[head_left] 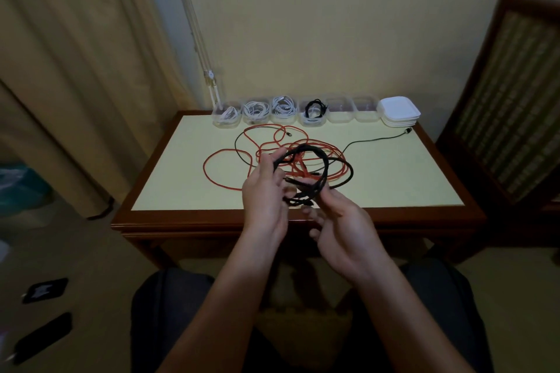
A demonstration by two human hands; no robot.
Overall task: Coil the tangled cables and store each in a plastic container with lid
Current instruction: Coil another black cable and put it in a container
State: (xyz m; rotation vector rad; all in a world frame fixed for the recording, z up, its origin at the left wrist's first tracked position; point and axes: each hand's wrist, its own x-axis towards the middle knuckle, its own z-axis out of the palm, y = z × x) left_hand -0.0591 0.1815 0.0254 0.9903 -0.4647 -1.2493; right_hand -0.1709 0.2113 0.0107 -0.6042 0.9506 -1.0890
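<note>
Against a yellow wall [333, 24] stands the wooden table [169, 185], a row of clear containers [340, 118] along its far edge (four hold coils, two look empty) beside a stack of white lids [398, 110]. On the top a long red cable [209, 174] lies snarled with a thin dark cable [372, 140], while the black cable [323, 157] hangs above the near edge, the left hand [265, 194] pinching its loop and the right hand [342, 221] gripping the gathered strands below. It looks light, limp and springy, so it is probably best held where the turns cross, lest the coil flop open.
</note>
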